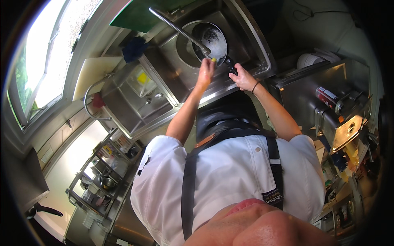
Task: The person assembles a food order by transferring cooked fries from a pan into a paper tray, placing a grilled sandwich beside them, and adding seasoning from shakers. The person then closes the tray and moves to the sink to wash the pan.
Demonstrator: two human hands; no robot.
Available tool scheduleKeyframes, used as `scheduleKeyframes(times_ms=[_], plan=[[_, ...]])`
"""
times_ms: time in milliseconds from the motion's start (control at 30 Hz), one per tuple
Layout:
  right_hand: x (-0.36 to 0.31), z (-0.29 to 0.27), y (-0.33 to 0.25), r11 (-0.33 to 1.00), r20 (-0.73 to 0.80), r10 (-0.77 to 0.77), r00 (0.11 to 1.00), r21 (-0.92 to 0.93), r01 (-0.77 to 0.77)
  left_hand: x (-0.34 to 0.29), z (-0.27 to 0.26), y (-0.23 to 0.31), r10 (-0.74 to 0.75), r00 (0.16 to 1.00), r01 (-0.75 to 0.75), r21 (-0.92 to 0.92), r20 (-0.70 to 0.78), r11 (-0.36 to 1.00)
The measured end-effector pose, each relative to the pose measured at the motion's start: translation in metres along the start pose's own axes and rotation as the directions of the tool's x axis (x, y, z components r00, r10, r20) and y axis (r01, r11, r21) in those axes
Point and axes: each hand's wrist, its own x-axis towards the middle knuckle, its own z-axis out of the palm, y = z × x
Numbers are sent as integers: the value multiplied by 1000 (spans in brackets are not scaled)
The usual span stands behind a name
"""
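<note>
A dark frying pan (217, 41) with white suds inside is tilted over the right sink basin (168, 67). My right hand (243, 78) is closed round its black handle (230, 64). At the pan's near left rim, my left hand (205, 71) is closed, with a small yellow piece (214, 60) showing at its fingertips; the rest of that piece is hidden. A metal spray hose (174, 26) arches over the pan, its nozzle (205, 51) just above my left hand. Under the pan sits a wide, round metal vessel (180, 51).
The left basin (121, 102) holds a clear container (141, 82) with something yellow in it. A curved metal rail (87, 96) stands left, near a pale board (88, 78). White plates (308, 60) and a red can (326, 96) are on the right.
</note>
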Motion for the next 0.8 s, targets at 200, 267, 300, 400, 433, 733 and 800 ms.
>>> scheduleKeyframes(times_ms=[200, 267, 300, 400, 433, 733, 800], plan=[[-15, 37, -8, 989, 135, -24, 991, 150, 4, 49, 20, 55, 201, 974, -200, 16, -103, 980], [-25, 46, -8, 992, 124, -36, 992, 128, 20, 78, 5, 49, 424, 894, -401, 169, -141, 900], [-29, 47, -8, 991, 128, -47, 991, 132, 30, 90, -10, 42, 459, 882, -423, 252, -104, 870], [-41, 42, -6, 983, 145, -50, 988, 182, 23, 102, -62, 16, 522, 853, -453, 522, 17, 723], [-43, 38, -6, 986, 105, -55, 993, 164, 37, 100, -73, 10, 477, 879, -384, 603, 6, 699], [-39, 5, -5, 946, 98, -129, 987, 310, 92, 20, -48, 40, 96, 890, -200, 192, 447, 961], [-38, 0, -6, 931, 125, -179, 976, 342, 127, 15, -51, 58, 342, 878, -451, 337, 336, 827]])
